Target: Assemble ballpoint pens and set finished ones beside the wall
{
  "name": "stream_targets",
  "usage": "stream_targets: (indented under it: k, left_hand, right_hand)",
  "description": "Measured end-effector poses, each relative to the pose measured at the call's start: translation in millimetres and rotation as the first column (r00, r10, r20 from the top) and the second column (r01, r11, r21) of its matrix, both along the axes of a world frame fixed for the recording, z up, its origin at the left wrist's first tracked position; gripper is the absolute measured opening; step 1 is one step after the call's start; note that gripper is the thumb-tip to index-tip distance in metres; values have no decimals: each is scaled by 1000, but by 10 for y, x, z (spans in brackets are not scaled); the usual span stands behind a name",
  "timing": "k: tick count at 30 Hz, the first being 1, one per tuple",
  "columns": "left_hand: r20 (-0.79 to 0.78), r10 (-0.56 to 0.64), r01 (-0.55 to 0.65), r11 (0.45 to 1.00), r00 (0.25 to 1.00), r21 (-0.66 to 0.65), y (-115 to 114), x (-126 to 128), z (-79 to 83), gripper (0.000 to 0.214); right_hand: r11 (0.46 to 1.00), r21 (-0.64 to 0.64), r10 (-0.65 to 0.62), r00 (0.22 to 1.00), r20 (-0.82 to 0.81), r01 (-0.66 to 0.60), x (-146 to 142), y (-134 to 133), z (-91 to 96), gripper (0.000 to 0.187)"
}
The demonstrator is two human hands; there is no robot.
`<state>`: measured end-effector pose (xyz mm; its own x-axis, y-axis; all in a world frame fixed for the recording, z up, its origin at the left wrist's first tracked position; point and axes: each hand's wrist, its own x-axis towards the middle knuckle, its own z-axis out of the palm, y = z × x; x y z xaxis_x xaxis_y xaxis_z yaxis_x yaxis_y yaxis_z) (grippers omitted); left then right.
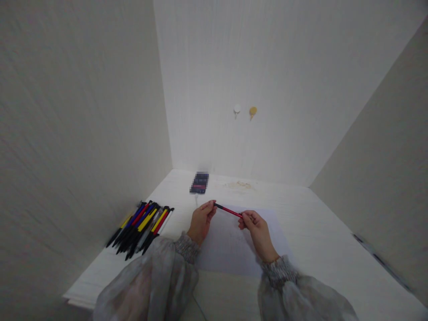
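Note:
A red pen with a black tip is held level above a white sheet of paper on the desk. My left hand pinches its black end. My right hand grips the other end, fingers closed round it. Both hands hover just over the sheet, a short way apart.
A row of several pens with red, yellow and blue barrels lies at the left of the white desk. A dark blurred object sits near the back wall. Two small hooks are on that wall. Walls close in on three sides.

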<state>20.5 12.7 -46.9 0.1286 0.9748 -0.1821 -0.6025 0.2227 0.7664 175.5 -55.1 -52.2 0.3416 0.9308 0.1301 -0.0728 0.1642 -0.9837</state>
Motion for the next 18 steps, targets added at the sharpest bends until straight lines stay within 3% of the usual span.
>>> stream_targets:
  k: [5, 7, 10, 13, 18]
  left_hand:
    - [55, 42, -39, 998, 998, -53, 15, -4, 4, 2]
    - [55, 44, -41, 998, 998, -57, 20, -5, -1, 2]
    - [49, 62, -60, 997, 997, -56, 15, 5, -6, 5]
    - [82, 81, -76, 995, 993, -61, 7, 19, -5, 8]
    - [132, 86, -79, 995, 987, -58, 5, 24, -1, 5]
  right_hand:
    - [994, 64, -106, 961, 256, 93, 5, -25, 36, 23]
    - [998, 36, -66, 983, 172, 61, -9, -44, 69, 28]
    - [987, -131, 82, 994, -73, -91, -32, -69, 96, 40]
    - [959, -229, 133, 977, -165, -169, -31, -71, 90, 36]
    - [994, -89, 40, 962, -269, -66, -7, -48, 104, 22]
